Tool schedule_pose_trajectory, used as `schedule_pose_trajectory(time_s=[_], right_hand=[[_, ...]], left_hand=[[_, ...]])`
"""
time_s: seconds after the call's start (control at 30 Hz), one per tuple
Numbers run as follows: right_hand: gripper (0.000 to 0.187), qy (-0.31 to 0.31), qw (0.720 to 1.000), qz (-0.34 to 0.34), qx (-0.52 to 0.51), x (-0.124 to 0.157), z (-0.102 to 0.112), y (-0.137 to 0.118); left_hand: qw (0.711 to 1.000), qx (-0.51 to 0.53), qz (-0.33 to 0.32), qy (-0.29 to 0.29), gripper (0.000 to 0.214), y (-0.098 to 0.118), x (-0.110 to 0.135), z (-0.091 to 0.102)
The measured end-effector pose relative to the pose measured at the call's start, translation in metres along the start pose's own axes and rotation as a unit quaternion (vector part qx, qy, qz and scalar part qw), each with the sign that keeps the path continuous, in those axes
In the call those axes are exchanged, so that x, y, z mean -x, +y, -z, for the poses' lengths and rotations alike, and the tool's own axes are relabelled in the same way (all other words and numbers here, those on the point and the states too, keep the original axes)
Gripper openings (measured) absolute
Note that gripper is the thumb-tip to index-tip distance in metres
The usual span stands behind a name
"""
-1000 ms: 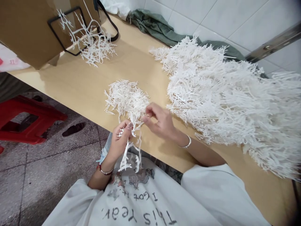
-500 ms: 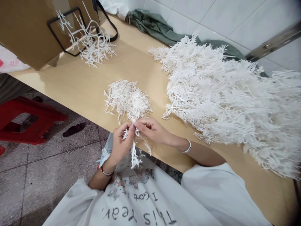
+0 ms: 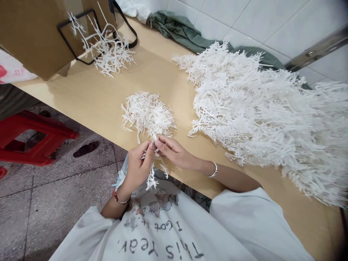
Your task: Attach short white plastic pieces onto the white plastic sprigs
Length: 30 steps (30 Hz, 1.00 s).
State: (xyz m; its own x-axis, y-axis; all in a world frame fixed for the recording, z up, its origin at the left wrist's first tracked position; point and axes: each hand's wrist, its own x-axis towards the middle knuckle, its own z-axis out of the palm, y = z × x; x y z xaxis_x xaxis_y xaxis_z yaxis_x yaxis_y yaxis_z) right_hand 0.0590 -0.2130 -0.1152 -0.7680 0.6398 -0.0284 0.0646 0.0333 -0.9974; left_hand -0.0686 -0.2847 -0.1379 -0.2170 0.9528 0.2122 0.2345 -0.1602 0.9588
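Observation:
My left hand [image 3: 139,161] is closed on a white branching plastic sprig [image 3: 152,177], whose forked ends hang down over my shirt. Thumb and fingers of my right hand [image 3: 174,150] pinch at the same spot, by the sprig's upper part; exactly what lies between those fingertips is hidden. Just beyond both hands, on the table, is a small heap of short white plastic pieces [image 3: 148,112]. To the right spreads a much larger pile of white branched sprigs [image 3: 252,112].
On the table [image 3: 89,98], white branched stems [image 3: 114,54] lean by a black wire frame [image 3: 77,59] and a cardboard box [image 3: 40,32]. Dark green cloth [image 3: 176,29] runs along the tiled wall. A red stool [image 3: 35,137] and a dark slipper [image 3: 86,149] are on the floor.
The hanging end of the sprig has swung slightly left and up. My hands stay together at nearly the same place, the right hand's fingers shifted a little.

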Motion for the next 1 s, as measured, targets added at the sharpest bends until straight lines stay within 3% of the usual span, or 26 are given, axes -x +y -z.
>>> schedule_pose_trajectory(time_s=[0.17,0.23,0.4,0.53,0.77,0.87,1.0], right_hand=[[0.033,-0.035,0.986,-0.043,-0.158,-0.003,-0.002,0.002],[0.032,-0.021,0.986,-0.04,-0.162,-0.004,-0.001,0.002],[0.022,0.044,0.996,0.071,0.012,-0.005,0.005,-0.001],[0.022,0.059,0.962,0.177,0.2,-0.003,0.011,-0.001],[0.025,0.009,0.923,0.243,0.298,-0.001,0.011,0.001],[0.022,0.023,0.923,0.231,0.306,0.001,0.007,0.004],[0.032,0.036,0.967,0.134,0.214,0.003,0.002,0.003]], left_hand=[[0.997,0.059,0.038,-0.016,0.03,0.0,-0.001,0.002],[0.993,0.092,0.055,-0.042,0.032,-0.002,-0.001,0.002],[0.978,0.172,0.1,-0.067,0.034,-0.002,0.0,0.003],[0.978,0.175,0.109,-0.034,0.035,0.003,0.002,0.003],[0.984,0.145,0.106,-0.014,0.032,0.007,0.004,0.004],[0.982,0.152,0.11,0.001,0.033,0.006,0.005,0.002],[0.98,0.164,0.112,0.012,0.033,0.004,0.005,-0.001]])
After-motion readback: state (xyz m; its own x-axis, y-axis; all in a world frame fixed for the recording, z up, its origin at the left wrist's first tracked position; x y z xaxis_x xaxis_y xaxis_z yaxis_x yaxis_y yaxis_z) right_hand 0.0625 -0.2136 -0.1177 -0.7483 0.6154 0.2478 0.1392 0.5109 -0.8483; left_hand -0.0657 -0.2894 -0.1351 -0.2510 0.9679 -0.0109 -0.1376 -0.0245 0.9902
